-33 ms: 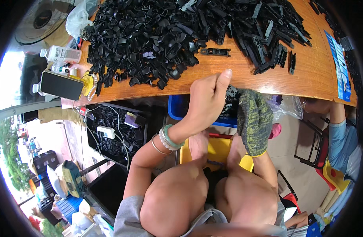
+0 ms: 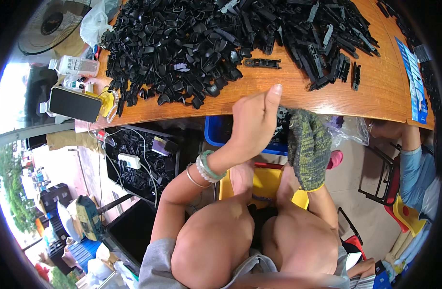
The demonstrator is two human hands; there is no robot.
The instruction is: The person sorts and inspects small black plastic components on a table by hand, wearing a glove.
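Observation:
My left hand (image 2: 254, 120) is bare and held in front of the table edge, above my knees. Its fingers curl inward and the thumb lies along the top; whatever they hold is hidden. Beside it, my right hand (image 2: 308, 149) wears a grey and yellow knitted glove, with its fingers bent toward the left hand. What the glove grips, if anything, cannot be made out. Below both hands stands a blue bin (image 2: 213, 137) with dark parts in it. On the wooden table lie a large heap of small black plastic pieces (image 2: 168, 53) and a pile of long black plastic parts (image 2: 322, 48).
A phone (image 2: 75, 104) and a white bottle (image 2: 75, 66) stand at the table's left end, near a fan (image 2: 52, 24). Under the table, a black crate (image 2: 144, 178) holds dark parts and a white power strip (image 2: 129, 161). At the right, another person's arm (image 2: 410, 139) reaches under the table.
My left hand has shifted very slightly to the right, and the gloved right hand has turned a little toward it. Everything else stays in place.

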